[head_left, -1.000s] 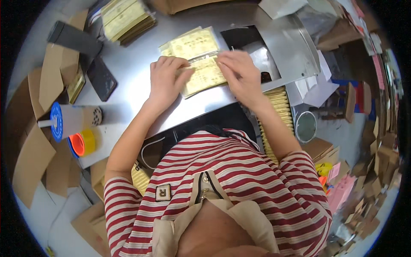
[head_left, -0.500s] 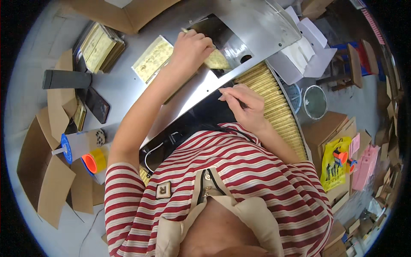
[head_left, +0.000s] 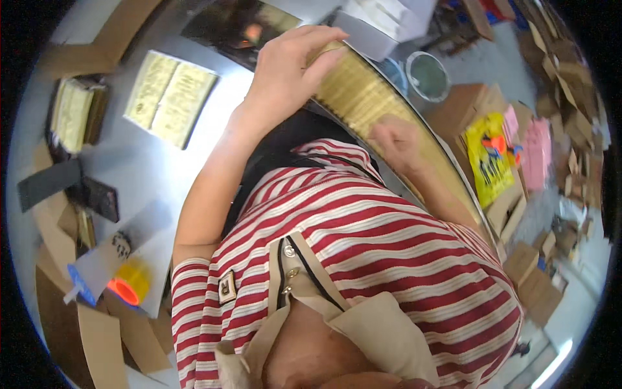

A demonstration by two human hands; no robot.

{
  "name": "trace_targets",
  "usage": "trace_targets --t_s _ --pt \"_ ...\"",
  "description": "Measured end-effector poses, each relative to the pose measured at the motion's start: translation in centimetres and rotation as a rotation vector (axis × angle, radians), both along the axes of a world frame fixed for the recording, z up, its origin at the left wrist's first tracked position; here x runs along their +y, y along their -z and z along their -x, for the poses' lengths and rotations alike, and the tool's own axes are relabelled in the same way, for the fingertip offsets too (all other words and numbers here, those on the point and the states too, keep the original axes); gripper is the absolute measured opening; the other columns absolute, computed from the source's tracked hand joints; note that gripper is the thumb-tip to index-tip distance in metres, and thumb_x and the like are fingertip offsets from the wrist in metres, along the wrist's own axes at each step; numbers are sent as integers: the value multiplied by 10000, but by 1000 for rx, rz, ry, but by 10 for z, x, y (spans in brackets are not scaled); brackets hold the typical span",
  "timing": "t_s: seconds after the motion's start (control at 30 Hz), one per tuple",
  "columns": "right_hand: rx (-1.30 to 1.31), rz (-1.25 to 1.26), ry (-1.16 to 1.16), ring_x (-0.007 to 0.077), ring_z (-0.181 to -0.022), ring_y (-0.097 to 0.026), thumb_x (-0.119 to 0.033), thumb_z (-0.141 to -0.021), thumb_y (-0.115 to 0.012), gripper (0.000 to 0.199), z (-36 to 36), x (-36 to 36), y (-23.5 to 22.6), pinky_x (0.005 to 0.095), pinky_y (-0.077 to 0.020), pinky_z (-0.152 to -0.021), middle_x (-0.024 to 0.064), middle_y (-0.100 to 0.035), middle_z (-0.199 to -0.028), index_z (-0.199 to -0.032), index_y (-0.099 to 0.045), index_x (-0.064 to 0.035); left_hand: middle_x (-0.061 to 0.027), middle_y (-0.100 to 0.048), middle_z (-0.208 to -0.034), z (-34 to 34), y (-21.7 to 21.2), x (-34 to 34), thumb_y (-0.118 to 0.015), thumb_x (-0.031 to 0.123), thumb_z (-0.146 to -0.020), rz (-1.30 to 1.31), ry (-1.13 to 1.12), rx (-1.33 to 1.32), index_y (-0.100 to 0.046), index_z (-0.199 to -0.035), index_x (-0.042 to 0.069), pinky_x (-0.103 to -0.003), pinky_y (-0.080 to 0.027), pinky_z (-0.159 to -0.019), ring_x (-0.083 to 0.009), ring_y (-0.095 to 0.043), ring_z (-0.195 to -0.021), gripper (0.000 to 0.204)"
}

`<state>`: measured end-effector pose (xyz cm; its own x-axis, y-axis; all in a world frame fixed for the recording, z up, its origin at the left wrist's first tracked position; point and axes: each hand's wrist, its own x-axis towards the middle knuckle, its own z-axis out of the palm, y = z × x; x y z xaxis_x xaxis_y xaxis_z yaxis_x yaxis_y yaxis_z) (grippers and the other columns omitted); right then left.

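Motion smears the right hand [head_left: 396, 141], which looks perhaps loosely curled over the row of gold packets [head_left: 363, 91], and whether it grips one I cannot tell. The left hand [head_left: 285, 74] spans the row's far end with thumb and fingers apart, hiding the packets beneath. That row, thin ribbed edges packed tight in a long narrow holder, runs beside the counter [head_left: 152, 188] (bare metal, glaring white in places); the right forearm covers part of it. A glossy, two-panel yellow sheet [head_left: 184, 104] lies flat to the left, near a blurred stack [head_left: 74, 113].
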<state>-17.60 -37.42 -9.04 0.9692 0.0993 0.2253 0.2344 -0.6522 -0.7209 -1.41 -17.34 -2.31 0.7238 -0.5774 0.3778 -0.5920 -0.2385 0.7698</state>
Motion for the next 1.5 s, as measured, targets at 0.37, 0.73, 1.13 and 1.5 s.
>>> trace_targets --t_s 0.37,0.73,1.13,1.5 --pt "-226 137 1739 170 -757 -582 -249 -979 -477 304 341 -129 91 304 -466 -715 103 -648 -853 -994 -651 1 -153 -656 -1121 54 22 -29 -619 224 -873 -106 400 213 -673 -1069 36 -345 -476 -886 -321 -619 -1048 276" --pt "-213 -69 1618 188 -941 -601 -228 -912 -613 469 377 -148 129 309 -482 -798 137 -619 -1145 -1314 -497 -16 -164 -657 -1083 65 40 -54 -623 175 -884 -316 496 176 -656 -1074 -11 -338 -466 -888 -296 -631 -998 268" --pt "-162 305 1419 367 -1283 -425 -151 -802 -679 619 345 -118 101 413 -372 -1041 193 -440 -1383 -1353 -425 -31 -178 -645 -1107 109 48 -119 -624 169 -872 -420 768 15 -654 -1079 1 -371 -469 -896 -334 -616 -1030 269" --pt "-121 455 1388 403 -1236 -446 -71 -815 -587 292 335 -105 108 437 -350 -1030 209 -414 -1393 -1106 -604 -92 -183 -645 -1140 150 51 -157 -630 172 -865 -538 929 -46 -653 -1099 14 -381 -461 -937 -332 -611 -1066 284"
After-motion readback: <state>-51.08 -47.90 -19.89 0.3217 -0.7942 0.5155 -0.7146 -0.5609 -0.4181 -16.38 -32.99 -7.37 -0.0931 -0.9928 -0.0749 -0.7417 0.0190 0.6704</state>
